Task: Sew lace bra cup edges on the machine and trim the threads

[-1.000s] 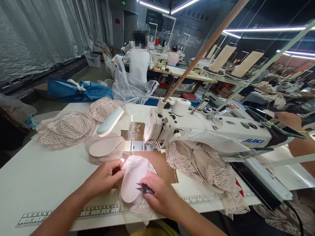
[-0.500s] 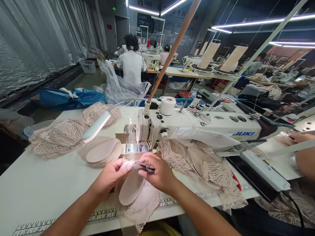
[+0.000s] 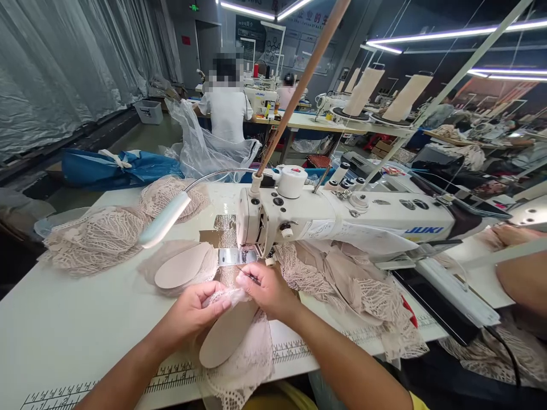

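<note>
A beige padded cup with lace trim (image 3: 226,341) lies at the near table edge, tilted up at its far end. My left hand (image 3: 194,312) pinches the lace at the cup's upper edge. My right hand (image 3: 267,290) is closed round small dark thread snips (image 3: 249,276), whose tip points at the lace just in front of the needle of the white JUKI sewing machine (image 3: 342,219).
More cups (image 3: 182,267) and lace piles (image 3: 96,242) lie left of the machine, sewn pieces (image 3: 350,285) heap to its right. A gooseneck lamp (image 3: 164,219) hangs over the table. Another person's arm (image 3: 519,273) is at far right; a person sits at a table behind.
Both hands lifted the cup's far edge and moved it closer to the machine. The snips went from resting on the cup to the lace edge near the needle.
</note>
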Demonstrator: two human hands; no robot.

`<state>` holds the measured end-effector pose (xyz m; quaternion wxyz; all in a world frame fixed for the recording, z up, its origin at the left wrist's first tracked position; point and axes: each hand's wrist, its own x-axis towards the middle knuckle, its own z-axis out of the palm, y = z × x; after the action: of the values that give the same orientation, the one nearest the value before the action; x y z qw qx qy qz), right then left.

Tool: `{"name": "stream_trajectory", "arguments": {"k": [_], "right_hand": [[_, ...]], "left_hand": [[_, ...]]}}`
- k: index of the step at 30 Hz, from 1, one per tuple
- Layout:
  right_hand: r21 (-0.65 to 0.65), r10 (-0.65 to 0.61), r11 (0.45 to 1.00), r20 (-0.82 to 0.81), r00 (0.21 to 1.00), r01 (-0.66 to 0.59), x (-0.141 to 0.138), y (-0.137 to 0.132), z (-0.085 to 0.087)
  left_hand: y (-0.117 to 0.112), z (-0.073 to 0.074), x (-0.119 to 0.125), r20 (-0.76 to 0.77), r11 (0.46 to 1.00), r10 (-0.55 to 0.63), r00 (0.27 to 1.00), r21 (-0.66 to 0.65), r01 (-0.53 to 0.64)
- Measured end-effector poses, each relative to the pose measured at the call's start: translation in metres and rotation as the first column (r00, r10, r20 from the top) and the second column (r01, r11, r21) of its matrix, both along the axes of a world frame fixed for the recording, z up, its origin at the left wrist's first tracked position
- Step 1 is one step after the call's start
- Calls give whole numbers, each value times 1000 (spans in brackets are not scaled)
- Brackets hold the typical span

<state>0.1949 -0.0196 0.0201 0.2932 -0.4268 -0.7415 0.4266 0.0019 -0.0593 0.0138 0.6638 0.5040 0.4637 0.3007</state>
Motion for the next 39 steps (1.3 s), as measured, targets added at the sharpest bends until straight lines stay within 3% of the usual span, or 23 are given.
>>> {"name": "stream_trajectory", "arguments": {"k": [4,8,13,21,30,39], "right_hand": [[-36,88,995,-36,995,-89,18,0,0],[49,147,988,2,989,-147,26,-1,10],[42,184,981,128,975,-191,20,-1,24],[80,265,958,121,957,-275,8,-3,25],[56,228,971,68,971,-232,6,-9,16],[-33,123,991,-108,987,-128,4,-13,1]], "left_hand": [[-3,0,0,16,999,35,999,3,-35],[-4,-4,1,26,998,56,998,3,-56],[-4,-5,0,41,999,4,999,32,-5],[-3,-4,-2,52,994,-94,994,59,91],[-2,-7,-3,53,993,-114,992,-3,114],[-5,-3,1,48,996,-79,996,-47,81]]}}
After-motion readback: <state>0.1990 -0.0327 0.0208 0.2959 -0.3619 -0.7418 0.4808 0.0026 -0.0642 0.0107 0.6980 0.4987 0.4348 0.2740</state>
